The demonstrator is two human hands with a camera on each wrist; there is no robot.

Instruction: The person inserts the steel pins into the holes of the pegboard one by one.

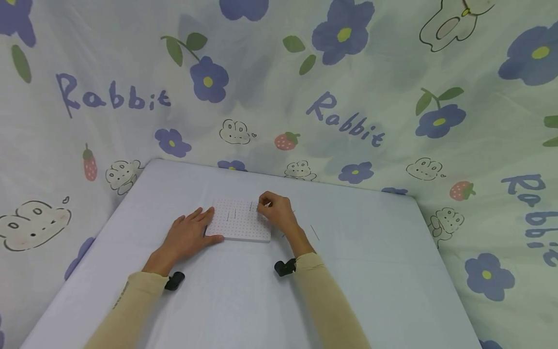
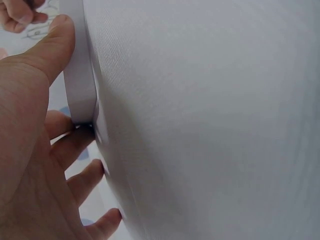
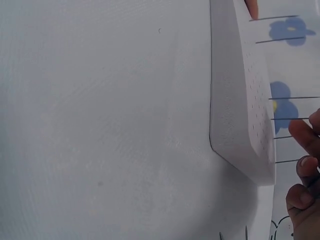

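Note:
A white board [image 1: 237,230] dotted with rows of small holes lies flat toward the far side of the table. My left hand [image 1: 187,233] rests at its left side, fingers spread, with the thumb [image 2: 59,42] along the front edge. Several thin dark pins stand upright in the board, among them one pin [image 3: 285,98] near its middle. Over the board's right part, my right hand [image 1: 278,213] pinches another thin pin [image 3: 287,119] between thumb and index finger; the fingertips hide its upper end. The other fingers of that hand are curled.
On the table right of the board lie a few loose pins, including a long pin [image 1: 315,232] beyond my right wrist. White cloth covers the table [image 1: 375,281]. A patterned curtain [image 1: 257,102] hangs behind and at both sides.

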